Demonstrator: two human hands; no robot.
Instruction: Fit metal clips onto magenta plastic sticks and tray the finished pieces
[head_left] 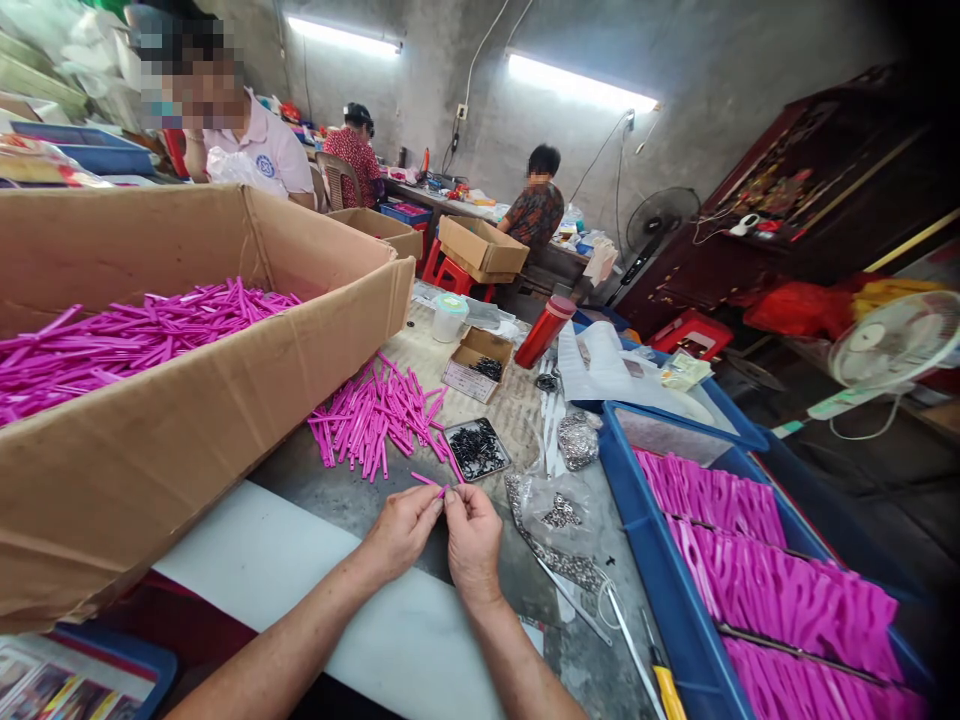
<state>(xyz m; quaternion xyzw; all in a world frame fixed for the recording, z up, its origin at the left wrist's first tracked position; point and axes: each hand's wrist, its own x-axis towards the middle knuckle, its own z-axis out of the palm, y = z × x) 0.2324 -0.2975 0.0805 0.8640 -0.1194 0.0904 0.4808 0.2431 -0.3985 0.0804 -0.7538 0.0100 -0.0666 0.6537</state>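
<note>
Workshop table (360,505), square tray (501,440) of black pieces (478,450).
Left hand (407,522), right hand (474,530) pinching one magenta stick (424,479), near side of tray, probably for fine control; stick pile (379,415) left of tray, likely for reach.

One slim, straight magenta strip (424,479) is held aslant in a two-handed pinch, its bare end poking out toward ten o'clock. The grip covers the rest, so I can't make out its other end.
</note>
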